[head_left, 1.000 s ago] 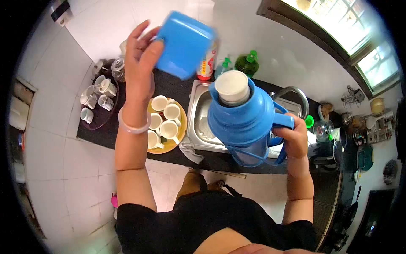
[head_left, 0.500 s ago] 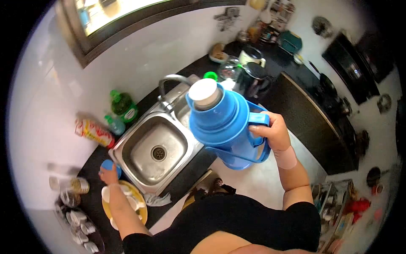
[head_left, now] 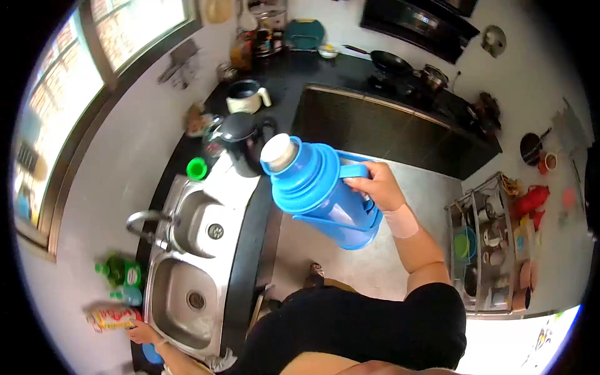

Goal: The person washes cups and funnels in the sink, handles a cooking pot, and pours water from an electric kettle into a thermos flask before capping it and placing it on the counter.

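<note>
My right hand is closed round the side handle of a blue thermos flask, held tilted up over the floor. A white stopper sits in its neck, and a carrying handle hangs round its body. At the lower left, my left hand is over the counter beside a blue cup-like piece, partly hidden by the wrist. Its fingers look stretched out toward a red and yellow bag; whether they touch it is unclear.
The double sink with its tap lies left. Behind it stand a black kettle, a cream pot and a green lid. A pan is on the far counter; a shelf rack is at right.
The view has swung right, bringing more of the kitchen in. My left hand has shifted past the blue piece toward the bag. The thermos flask stays in my right hand.
</note>
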Demonstrator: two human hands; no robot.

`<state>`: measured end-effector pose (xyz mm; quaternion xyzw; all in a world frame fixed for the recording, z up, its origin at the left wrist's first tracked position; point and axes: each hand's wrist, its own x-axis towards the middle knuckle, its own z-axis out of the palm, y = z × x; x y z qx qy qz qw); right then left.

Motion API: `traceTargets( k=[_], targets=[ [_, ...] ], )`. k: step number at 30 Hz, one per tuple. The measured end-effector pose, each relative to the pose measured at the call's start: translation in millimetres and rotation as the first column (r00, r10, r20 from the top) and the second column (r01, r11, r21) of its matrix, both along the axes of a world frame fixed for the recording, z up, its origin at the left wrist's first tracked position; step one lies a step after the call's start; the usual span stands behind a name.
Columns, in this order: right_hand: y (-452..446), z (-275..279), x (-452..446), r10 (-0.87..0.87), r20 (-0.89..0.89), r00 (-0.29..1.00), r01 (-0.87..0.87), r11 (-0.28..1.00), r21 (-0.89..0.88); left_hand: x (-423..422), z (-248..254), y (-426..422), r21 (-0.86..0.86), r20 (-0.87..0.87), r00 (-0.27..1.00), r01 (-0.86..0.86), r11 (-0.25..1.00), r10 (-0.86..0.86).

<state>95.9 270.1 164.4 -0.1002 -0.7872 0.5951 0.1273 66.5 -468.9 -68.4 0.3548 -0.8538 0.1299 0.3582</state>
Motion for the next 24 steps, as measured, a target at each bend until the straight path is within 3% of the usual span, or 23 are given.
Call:
traceTargets(
  k=[1,3,4,5,6,7,8,9,10,11,13,21,22,24],
  targets=[
    [15.6,3.3,-1.2,0.014,0.015,1.000,-0.014,1.000,0.006,-18.2,39.1,54.3,0.068,-0.229,0.955,0.207,0.976,-0.187],
    [42.2,3.0,-10.5,0.025,0.023,0.999,-0.026,0.999,0.044,-64.4,65.9,134.5,-0.001,-0.423,0.726,0.598,0.802,-0.542],
    [57.5,3.6,-15.4,0.042,0.031,0.999,-0.044,0.997,0.067,-73.8,99.9,208.0,0.202,-0.546,0.590,0.782,0.590,-0.595],
    [71.2,2.5,-20.6,0.049,0.031,0.998,-0.052,0.993,0.102,-84.9,131.9,282.5,0.345,-0.684,0.453,0.891,0.294,-0.571],
    [83.1,0.8,-26.8,0.063,0.033,0.997,-0.066,0.989,0.132,-103.0,140.2,326.3,0.270,-0.721,0.206,0.963,0.006,-0.662],
    [94.5,-0.8,-32.6,0.078,0.032,0.996,-0.082,0.984,0.159,-98.3,180.0,396.4,0.302,-0.649,0.142,0.950,-0.081,-0.748],
    [102.8,3.9,-36.1,0.082,0.079,0.993,-0.099,0.967,0.235,-108.1,195.6,440.0,0.196,-0.472,-0.007,0.974,-0.112,-0.882],
    [112.6,2.5,-40.4,0.094,0.082,0.992,-0.112,0.961,0.254,-111.5,206.8,484.2,0.205,-0.439,-0.108,0.955,-0.216,-0.892],
    [122.6,-2.0,-43.6,0.100,0.083,0.992,-0.119,0.954,0.273,-114.8,211.8,525.8,0.297,-0.476,-0.126,0.908,-0.295,-0.870],
    [132.8,-5.4,-46.2,0.102,0.084,0.991,-0.122,0.948,0.293,-118.8,220.7,562.2,0.313,-0.524,-0.244,0.836,-0.451,-0.816],
    [145.6,-7.9,-52.6,0.114,0.121,0.986,-0.147,0.941,0.304,-129.2,229.2,610.2,0.402,-0.517,-0.299,0.743,-0.535,-0.802],
    [207.0,-19.3,-72.4,-0.019,0.137,0.990,-0.027,0.946,0.324,-189.9,216.2,711.8,0.430,-0.378,-0.404,0.720,-0.545,-0.833],
    [215.7,-17.2,-79.0,-0.022,0.150,0.989,-0.032,0.937,0.349,-202.9,207.5,724.3,0.381,-0.430,-0.449,0.697,-0.608,-0.783],
    [233.8,-17.0,-87.3,-0.079,0.158,0.984,0.020,0.940,0.340,-221.6,210.2,751.0,0.482,-0.453,-0.419,0.627,-0.612,-0.787]
  ],
)
